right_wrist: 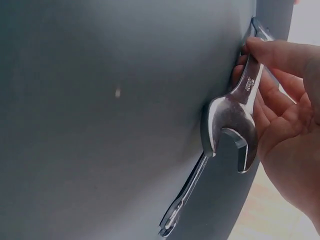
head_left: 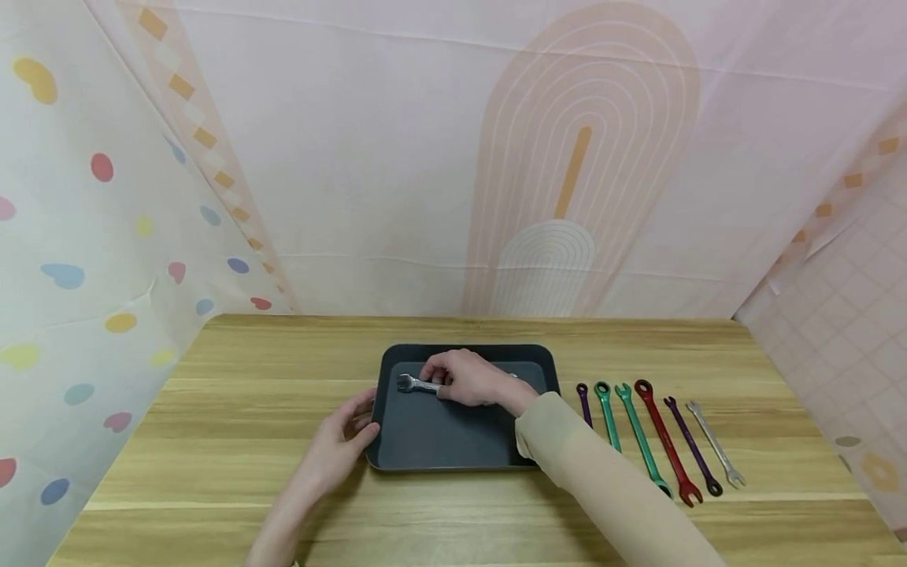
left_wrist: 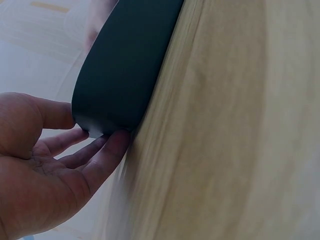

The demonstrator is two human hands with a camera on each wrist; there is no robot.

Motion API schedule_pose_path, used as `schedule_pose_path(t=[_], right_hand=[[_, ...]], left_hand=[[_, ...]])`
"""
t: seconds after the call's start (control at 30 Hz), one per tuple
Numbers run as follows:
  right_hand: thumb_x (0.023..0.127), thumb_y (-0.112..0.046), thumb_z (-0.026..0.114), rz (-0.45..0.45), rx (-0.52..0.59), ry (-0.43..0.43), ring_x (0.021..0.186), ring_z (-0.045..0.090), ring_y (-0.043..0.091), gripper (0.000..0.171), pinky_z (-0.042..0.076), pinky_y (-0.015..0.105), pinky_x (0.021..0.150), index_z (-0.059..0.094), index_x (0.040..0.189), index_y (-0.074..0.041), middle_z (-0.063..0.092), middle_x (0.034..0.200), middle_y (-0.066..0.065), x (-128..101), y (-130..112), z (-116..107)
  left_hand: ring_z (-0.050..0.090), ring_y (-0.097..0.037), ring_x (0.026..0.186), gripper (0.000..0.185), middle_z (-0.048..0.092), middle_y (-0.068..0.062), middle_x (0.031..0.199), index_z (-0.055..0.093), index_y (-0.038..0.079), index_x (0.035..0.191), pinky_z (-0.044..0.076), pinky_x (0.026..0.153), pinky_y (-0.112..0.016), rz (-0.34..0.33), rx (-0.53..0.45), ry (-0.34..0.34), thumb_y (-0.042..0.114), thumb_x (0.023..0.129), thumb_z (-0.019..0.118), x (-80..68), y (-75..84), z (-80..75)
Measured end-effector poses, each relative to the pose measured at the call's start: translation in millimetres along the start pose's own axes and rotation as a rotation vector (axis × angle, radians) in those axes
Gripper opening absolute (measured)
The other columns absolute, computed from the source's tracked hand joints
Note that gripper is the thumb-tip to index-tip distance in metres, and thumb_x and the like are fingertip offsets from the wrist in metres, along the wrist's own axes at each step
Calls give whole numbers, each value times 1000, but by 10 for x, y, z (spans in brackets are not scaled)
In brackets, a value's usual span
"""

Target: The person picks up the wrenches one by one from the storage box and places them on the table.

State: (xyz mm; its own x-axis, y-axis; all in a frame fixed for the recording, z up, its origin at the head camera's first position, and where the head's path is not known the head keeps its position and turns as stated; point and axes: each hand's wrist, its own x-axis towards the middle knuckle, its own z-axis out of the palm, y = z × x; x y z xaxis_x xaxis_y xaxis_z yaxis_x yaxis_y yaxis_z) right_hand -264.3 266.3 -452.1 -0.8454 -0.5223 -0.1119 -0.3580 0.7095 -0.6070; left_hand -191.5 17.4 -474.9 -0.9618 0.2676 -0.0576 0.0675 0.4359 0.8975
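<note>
A dark grey tray (head_left: 453, 441) lies in the middle of a wooden table. My right hand (head_left: 445, 379) is over the tray's far part and pinches a silver open-end wrench (head_left: 414, 384) by its shaft, the jaw end pointing left. The right wrist view shows the silver wrench (right_wrist: 231, 120) held between thumb and fingers of that right hand (right_wrist: 260, 95), just above the tray floor (right_wrist: 100, 125). A second slim silver wrench (right_wrist: 184, 197) lies on the floor beneath it. My left hand (head_left: 360, 424) touches the tray's near left corner (left_wrist: 95, 125) with fairly straight fingers (left_wrist: 107, 152).
Right of the tray, a row of several wrenches lies on the table: a short purple one (head_left: 583, 403), two green ones (head_left: 608, 413), a red one (head_left: 664, 439), a longer purple one (head_left: 690, 445) and a silver one (head_left: 714, 442). Patterned curtains enclose the table on three sides.
</note>
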Motion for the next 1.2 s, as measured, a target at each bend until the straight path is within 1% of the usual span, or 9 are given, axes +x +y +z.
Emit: schedule_pose_path(t=[0.1,0.2,0.33,0.43,0.7,0.77,1.0,1.1,1.2], right_hand=[[101,-4,66,12,25,35,92,63,14,27,55,32,88,71,126,-12,72,106,5,-35,-6,-35],[101,-4,66,24,74,81,90,62,14,27,54,30,84,70,127,-10,71,107,7,-79,-30,-107],[100,-1,66,24,143,135,85,61,13,29,52,23,77,69,128,-6,70,106,10,-174,-66,-239],[99,0,67,23,176,164,85,61,12,32,51,20,76,69,130,-6,70,106,11,-282,-74,-350],[97,1,69,1,223,234,86,65,14,36,54,24,76,66,133,-1,72,108,17,-619,-42,-618],[96,1,69,7,236,264,85,64,14,37,53,23,75,67,133,-1,72,107,18,-716,-12,-662],[95,2,69,36,331,369,86,64,13,40,54,20,73,65,134,4,72,106,22,-1099,170,-712],[96,0,68,70,365,413,90,64,15,41,55,19,77,63,137,4,70,108,21,-1272,260,-682],[98,-1,66,118,403,446,96,63,15,43,56,18,81,60,140,3,68,113,21,-1438,332,-600]], left_hand=[[60,-44,137,55,57,-32,149,41,-6,156,53,115,-42,15,1,0,-3,103,56,4,-2,6],[60,-44,137,54,57,-33,148,42,-7,156,53,115,-44,28,-1,3,-3,103,56,6,-2,9],[60,-44,138,55,57,-32,149,42,-6,156,53,115,-43,17,-2,4,-3,103,56,1,-2,7],[59,-44,139,56,56,-31,151,41,-5,157,53,115,-40,8,0,0,-3,104,56,-1,-3,7],[58,-43,139,56,56,-30,151,41,-4,157,51,117,-42,19,3,-5,-3,104,55,16,17,4],[59,-43,139,56,56,-30,151,41,-4,157,52,116,-39,17,1,-7,-2,104,56,24,21,12],[59,-44,139,55,56,-31,150,40,-5,157,52,114,-34,20,-6,-13,-2,104,55,38,25,15],[59,-43,139,55,56,-30,151,41,-4,158,52,116,-37,12,2,-11,-2,104,55,36,34,7],[58,-43,140,55,56,-30,151,40,-4,158,50,118,-44,10,9,-15,-2,104,54,18,37,-7]])
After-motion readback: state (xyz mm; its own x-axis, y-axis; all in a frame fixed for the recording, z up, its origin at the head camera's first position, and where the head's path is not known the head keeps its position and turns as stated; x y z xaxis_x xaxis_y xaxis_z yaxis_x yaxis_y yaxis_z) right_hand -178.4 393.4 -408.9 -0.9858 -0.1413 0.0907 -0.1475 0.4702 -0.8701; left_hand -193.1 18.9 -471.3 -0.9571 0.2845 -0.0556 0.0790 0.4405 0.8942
